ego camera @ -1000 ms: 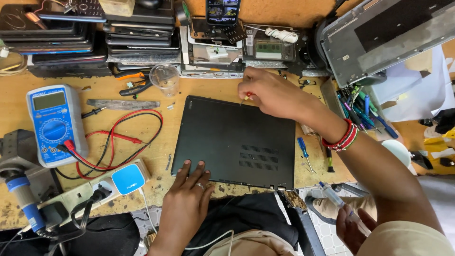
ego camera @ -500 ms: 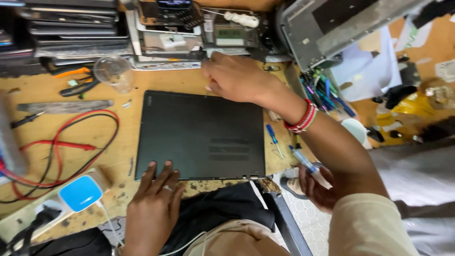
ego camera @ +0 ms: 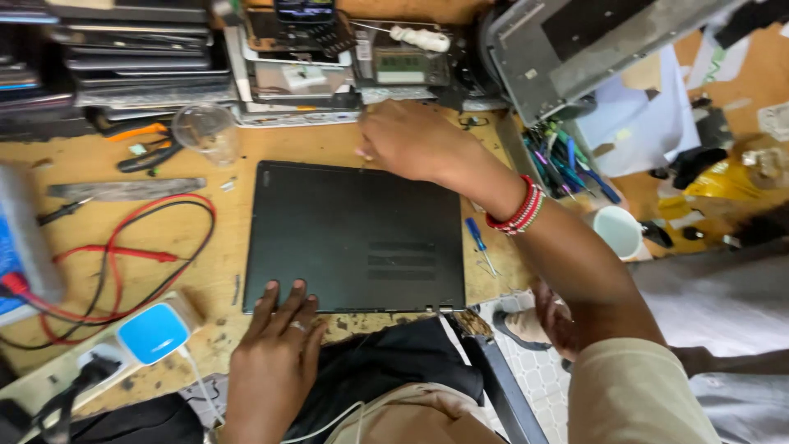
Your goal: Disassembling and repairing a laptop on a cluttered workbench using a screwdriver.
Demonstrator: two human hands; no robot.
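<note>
My view has shifted left; left hand (ego camera: 275,353) stays flat, fingers spread, on the laptop (ego camera: 357,238); right hand (ego camera: 407,140), fingers curled empty, at 12 o'clock.

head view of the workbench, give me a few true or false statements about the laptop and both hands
1. The black laptop lies closed and flat on the wooden bench. True.
2. The left hand grips a screwdriver. False: its fingers rest flat on the laptop's near edge.
3. The right hand is at the laptop's far edge. True.
4. The right wrist is bare. False: it wears red and white beaded bracelets.
5. A clear plastic cup stands on the laptop. False: it stands on the bench, beyond the laptop's far left corner.
</note>
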